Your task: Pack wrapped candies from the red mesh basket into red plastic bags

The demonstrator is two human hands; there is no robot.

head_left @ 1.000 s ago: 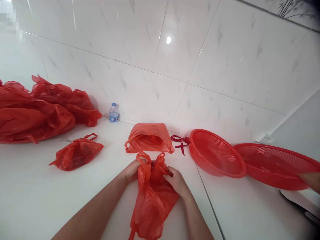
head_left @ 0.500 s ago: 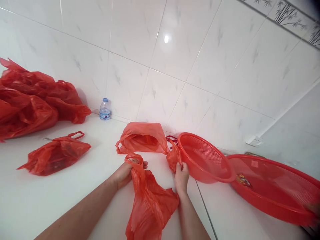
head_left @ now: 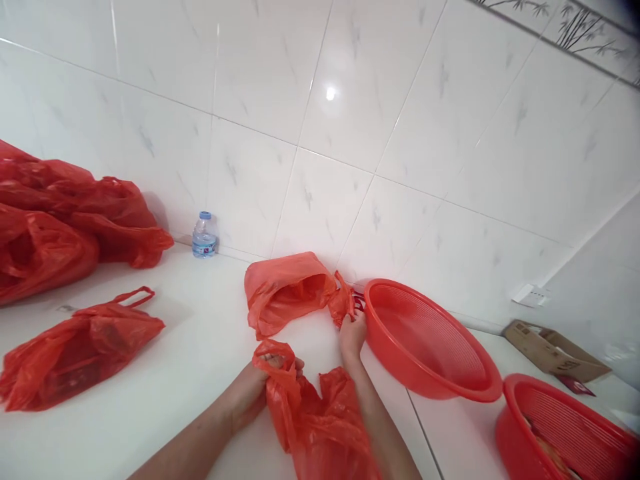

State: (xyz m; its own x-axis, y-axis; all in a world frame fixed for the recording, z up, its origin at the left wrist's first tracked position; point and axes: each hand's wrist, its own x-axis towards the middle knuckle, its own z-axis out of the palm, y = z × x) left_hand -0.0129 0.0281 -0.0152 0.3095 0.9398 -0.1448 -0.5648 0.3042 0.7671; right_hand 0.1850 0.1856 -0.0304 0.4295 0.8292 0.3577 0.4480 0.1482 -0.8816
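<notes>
My left hand [head_left: 254, 387] is closed through the handle of a red plastic bag [head_left: 325, 440], which hangs down toward the lower edge of the head view, partly behind my right forearm. Farther forward, my right hand [head_left: 353, 337] pinches the bunched corner of a second red plastic bag [head_left: 283, 277]. That second bag lies on the white counter against the wall, its mouth gaping toward me. Just right of my right hand stands a red plastic basket [head_left: 425, 340] with perforated sides. A bit of dark red strap shows between hand and basket.
On the left lie another red bag [head_left: 85, 350] and a large heap of red bags [head_left: 65, 227]. A small water bottle [head_left: 205, 237] stands by the tiled wall. At right are a second red basket [head_left: 520, 427] with something inside and a cardboard box [head_left: 555, 350].
My right hand has moved forward, and the bag by the wall has turned and shifted with its corner. The right-hand basket has moved toward me, uncovering the cardboard box. The view has shifted slightly.
</notes>
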